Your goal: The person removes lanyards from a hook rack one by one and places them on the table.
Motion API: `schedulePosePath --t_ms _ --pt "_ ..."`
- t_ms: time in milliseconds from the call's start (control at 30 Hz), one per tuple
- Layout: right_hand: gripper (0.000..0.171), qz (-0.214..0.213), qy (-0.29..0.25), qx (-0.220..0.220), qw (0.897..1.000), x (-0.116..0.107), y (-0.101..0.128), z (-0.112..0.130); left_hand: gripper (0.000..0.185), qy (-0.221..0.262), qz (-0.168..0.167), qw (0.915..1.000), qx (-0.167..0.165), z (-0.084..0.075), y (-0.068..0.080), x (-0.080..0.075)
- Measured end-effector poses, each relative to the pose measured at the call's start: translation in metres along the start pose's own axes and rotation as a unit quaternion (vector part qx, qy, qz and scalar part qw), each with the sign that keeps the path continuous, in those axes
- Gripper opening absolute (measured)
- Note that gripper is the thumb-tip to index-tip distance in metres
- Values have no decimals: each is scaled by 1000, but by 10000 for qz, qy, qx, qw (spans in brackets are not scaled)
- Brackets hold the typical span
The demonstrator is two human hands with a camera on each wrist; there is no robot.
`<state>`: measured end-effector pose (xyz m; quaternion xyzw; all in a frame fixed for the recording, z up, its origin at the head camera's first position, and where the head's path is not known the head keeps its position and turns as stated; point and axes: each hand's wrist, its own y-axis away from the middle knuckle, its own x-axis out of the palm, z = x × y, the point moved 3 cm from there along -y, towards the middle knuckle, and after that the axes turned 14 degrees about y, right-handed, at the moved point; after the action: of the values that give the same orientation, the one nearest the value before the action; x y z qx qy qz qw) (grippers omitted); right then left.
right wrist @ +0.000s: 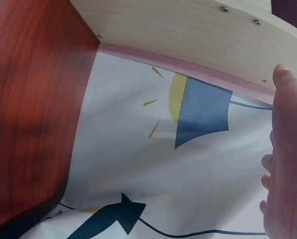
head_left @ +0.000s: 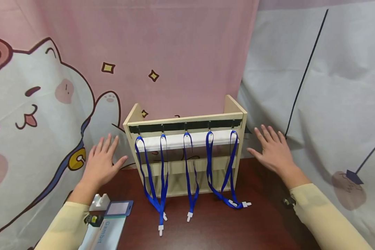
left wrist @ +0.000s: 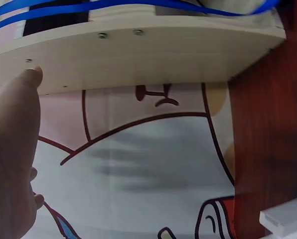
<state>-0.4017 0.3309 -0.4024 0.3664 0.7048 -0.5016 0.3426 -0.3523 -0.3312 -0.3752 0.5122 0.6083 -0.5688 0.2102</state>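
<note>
Lanyards look light, floppy, best pinched by the clip; left grip, nine o'clock, right grip, three, both spread!

2 long sleeves, pale yellow and plain where visible. The left sleeve and right sleeve show soft creases and stop at the wrist, leaving the left hand and right hand bare. 1 small black left wrist device carries a yellow-green patch. 1 small dark right wrist device sits by the cuff; its details are too small to read.
</note>
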Motion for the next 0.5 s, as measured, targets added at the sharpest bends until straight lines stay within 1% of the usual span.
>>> schedulePosePath --t_ms 100,200,267,400,500 --pt "99 -124 -197 -1 9997 -4 5 2 93 378 -108 9992 89 -5 -4 -3" --pt "94 -258 -631 21 9977 -9 8 6 90 760 -245 9966 197 -10 -8 -8" --pt "89 -340 -996 90 9944 -13 10 9 88 1009 -342 9938 304 -14 -10 -12" --pt "78 -646 -1762 295 9818 -23 15 17 84 1450 -591 9863 522 -20 -14 -19" --pt "72 -899 -2293 539 9677 -32 18 25 83 1824 -720 9788 592 -25 -17 -25"
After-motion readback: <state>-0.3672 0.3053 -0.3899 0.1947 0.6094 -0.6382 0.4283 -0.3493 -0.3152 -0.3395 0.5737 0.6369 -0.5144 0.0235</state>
